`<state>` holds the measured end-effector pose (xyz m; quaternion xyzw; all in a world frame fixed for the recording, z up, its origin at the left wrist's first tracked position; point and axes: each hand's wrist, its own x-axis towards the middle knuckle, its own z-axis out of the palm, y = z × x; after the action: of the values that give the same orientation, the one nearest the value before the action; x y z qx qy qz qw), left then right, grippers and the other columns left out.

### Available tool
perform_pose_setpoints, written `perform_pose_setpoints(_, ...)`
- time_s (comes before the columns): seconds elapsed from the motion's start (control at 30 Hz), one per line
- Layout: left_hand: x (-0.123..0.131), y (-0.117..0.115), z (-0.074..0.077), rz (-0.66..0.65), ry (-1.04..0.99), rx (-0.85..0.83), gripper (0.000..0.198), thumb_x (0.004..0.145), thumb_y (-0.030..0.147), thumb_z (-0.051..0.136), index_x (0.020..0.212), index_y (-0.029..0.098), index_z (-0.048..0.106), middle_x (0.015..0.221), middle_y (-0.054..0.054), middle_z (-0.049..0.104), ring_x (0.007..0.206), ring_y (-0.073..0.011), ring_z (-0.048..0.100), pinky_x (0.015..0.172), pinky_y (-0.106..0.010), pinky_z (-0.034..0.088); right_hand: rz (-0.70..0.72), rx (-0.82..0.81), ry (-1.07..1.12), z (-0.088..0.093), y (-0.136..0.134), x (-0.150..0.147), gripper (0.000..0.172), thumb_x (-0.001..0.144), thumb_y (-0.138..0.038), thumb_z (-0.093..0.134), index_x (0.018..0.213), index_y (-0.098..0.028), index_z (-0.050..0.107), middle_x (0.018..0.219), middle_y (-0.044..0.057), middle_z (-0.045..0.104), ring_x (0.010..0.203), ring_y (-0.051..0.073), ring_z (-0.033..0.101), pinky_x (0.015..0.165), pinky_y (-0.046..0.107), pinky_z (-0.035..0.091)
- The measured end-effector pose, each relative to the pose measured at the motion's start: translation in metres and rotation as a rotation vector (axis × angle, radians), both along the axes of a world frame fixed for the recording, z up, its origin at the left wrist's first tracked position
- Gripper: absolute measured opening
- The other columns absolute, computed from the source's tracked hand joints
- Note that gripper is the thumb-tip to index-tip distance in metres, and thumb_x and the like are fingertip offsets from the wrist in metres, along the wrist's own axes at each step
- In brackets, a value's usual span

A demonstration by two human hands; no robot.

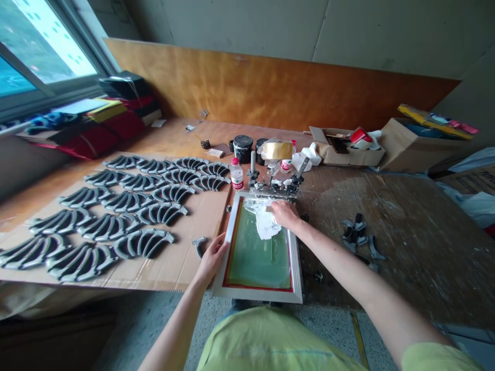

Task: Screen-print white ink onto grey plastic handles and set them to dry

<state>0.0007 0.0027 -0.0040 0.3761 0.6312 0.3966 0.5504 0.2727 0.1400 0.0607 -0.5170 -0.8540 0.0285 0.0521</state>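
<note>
A screen-printing frame point(297, 268) with a metal rim and green mesh lies in front of me, its far end at a metal clamp stand point(274, 190). My left hand point(213, 256) is closed on the frame's left rim. Over the far right part of the mesh, my right hand point(285, 214) is closed around a small pale squeegee point(267, 208), mostly hidden by the fingers. White ink point(266, 226) is spread on the mesh beside and below that hand. One curved grey part point(200, 246) lies just left of my left hand.
Rows of curved grey parts point(127, 211) cover the cardboard point(185, 257) at left. A red-capped bottle point(236, 175) and black tub point(243, 149) stand behind the frame. More curved pieces point(358, 234) lie at right. Open cartons point(348, 154) sit at the back right.
</note>
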Motion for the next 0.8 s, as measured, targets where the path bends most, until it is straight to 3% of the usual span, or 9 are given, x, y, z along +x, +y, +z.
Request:
perform_pose_setpoints(0.17,0.000,-0.002,0.004,-0.001,0.032,-0.001,0.076,0.074,0.064,0.064,0.133,0.016,0.056,0.086,-0.006,0.071,0.076,-0.0219,0.065,0.065,-0.029,0.049,0.276,0.008,0.020,-0.003,-0.044,0.021,0.026,0.076,0.002,0.050,0.083,-0.017,0.065,0.084,0.008,0.066,0.087,0.021,0.058,0.071,0.028,0.045)
perform_pose_setpoints(0.3,0.002,-0.003,0.007,0.034,0.062,0.009,0.073,0.070,0.064,0.067,0.125,0.016,0.062,0.078,-0.005,0.071,0.072,-0.0224,0.065,0.065,-0.030,0.050,0.381,-0.076,0.091,0.010,-0.041,0.038,0.027,0.073,0.003,0.052,0.079,-0.020,0.065,0.080,0.004,0.065,0.081,0.019,0.057,0.070,0.028,0.043)
perform_pose_setpoints(0.4,0.003,-0.003,0.010,0.045,0.043,0.012,0.072,0.069,0.063,0.067,0.123,0.015,0.064,0.082,-0.006,0.071,0.073,-0.0218,0.065,0.066,-0.030,0.050,0.312,-0.069,0.163,0.011,-0.026,0.033,0.020,0.078,-0.002,0.056,0.074,-0.020,0.063,0.078,0.003,0.063,0.077,0.019,0.056,0.068,0.028,0.044)
perform_pose_setpoints(0.5,0.003,-0.002,0.010,0.044,0.020,0.013,0.071,0.070,0.063,0.067,0.122,0.015,0.063,0.085,-0.006,0.071,0.073,-0.0207,0.064,0.065,-0.029,0.049,0.188,0.050,0.238,-0.005,-0.030,0.023,0.023,0.081,0.000,0.051,0.082,-0.018,0.065,0.087,0.007,0.063,0.088,0.022,0.056,0.074,0.033,0.047)
perform_pose_setpoints(0.63,0.002,-0.002,0.011,0.037,0.002,-0.001,0.071,0.072,0.062,0.067,0.125,0.016,0.060,0.079,-0.003,0.069,0.068,-0.0184,0.063,0.062,-0.027,0.048,0.299,0.086,0.260,-0.024,-0.053,0.027,0.029,0.083,0.000,0.047,0.094,-0.017,0.068,0.095,0.010,0.065,0.096,0.024,0.055,0.085,0.038,0.049)
perform_pose_setpoints(0.73,0.003,-0.001,0.018,0.043,-0.037,-0.019,0.072,0.071,0.060,0.069,0.125,0.015,0.058,0.077,-0.003,0.069,0.065,-0.0174,0.062,0.059,-0.026,0.048,0.301,0.051,0.294,-0.015,-0.045,0.032,0.022,0.087,-0.009,0.056,0.100,-0.019,0.068,0.097,0.007,0.067,0.092,0.021,0.059,0.084,0.036,0.050)
perform_pose_setpoints(0.8,0.003,-0.001,0.028,0.044,-0.072,-0.031,0.074,0.070,0.059,0.071,0.128,0.015,0.057,0.078,-0.004,0.070,0.066,-0.0183,0.063,0.059,-0.027,0.049,0.206,0.029,0.332,-0.003,-0.023,0.028,0.030,0.086,-0.016,0.063,0.115,-0.023,0.065,0.104,0.005,0.068,0.093,0.020,0.061,0.084,0.034,0.051)
